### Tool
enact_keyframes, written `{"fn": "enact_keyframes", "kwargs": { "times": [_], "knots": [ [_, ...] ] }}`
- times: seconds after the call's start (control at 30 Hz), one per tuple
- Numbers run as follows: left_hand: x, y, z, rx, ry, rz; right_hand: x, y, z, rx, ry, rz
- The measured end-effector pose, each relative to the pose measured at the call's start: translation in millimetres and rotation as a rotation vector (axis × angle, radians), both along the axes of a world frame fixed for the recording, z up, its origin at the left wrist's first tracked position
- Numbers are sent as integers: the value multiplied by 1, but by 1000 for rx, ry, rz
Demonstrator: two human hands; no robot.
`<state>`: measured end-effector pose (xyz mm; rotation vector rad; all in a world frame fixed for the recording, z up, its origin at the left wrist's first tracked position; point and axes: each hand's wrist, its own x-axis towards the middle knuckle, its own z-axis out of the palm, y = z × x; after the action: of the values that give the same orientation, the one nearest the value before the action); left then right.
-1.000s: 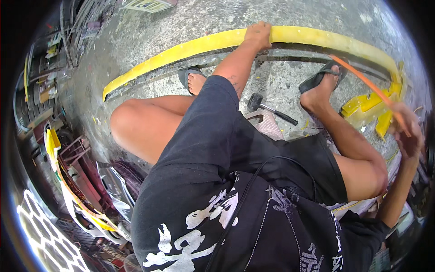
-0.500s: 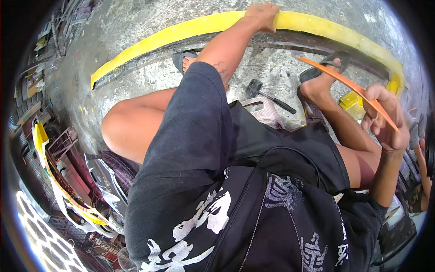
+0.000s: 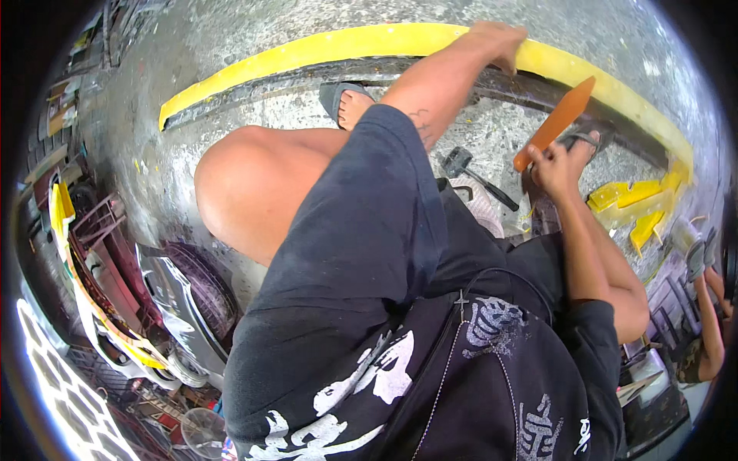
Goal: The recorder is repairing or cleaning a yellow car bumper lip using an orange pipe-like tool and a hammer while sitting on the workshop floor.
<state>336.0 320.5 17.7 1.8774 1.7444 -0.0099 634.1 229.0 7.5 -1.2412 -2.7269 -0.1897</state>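
Note:
A long yellow strip (image 3: 346, 42) with a dark underside lies across the concrete floor in front of me. My left hand (image 3: 501, 42) is closed over its upper edge, right of the middle, fingers bent down its near face. In my right hand (image 3: 557, 165) is a thin, flat orange blade-like strip (image 3: 565, 115), pinched near its lower end. Its angled tip points up toward the yellow strip and overlaps it in the view; whether they touch I cannot tell.
A black-headed hammer (image 3: 457, 161) lies beside a pale plastic stool (image 3: 480, 206) partly under me. Loose yellow pieces (image 3: 626, 196) lie at right, near another person's arm (image 3: 711, 330). A tyre (image 3: 204, 288) and a silver panel (image 3: 171, 296) stand at left.
My right hand has swung left and forward, bringing the orange strip close to the yellow one with its tip turned upward. My left hand appears farther right along the yellow strip.

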Motion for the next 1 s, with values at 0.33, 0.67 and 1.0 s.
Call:
{"fn": "enact_keyframes", "kwargs": {
  "times": [0.33, 0.67, 1.0],
  "knots": [
    [-12, 37, 13, 22, -91, -109, 59, -43, -103, -1142, 59, -129],
    [-13, 43, -16, -109, -261, -49, 11, -30, -83, -1238, 259, -174],
    [-66, -27, -58, 190, -226, 194, -167, -46, -77, -1125, 526, -283]
  ]
}}
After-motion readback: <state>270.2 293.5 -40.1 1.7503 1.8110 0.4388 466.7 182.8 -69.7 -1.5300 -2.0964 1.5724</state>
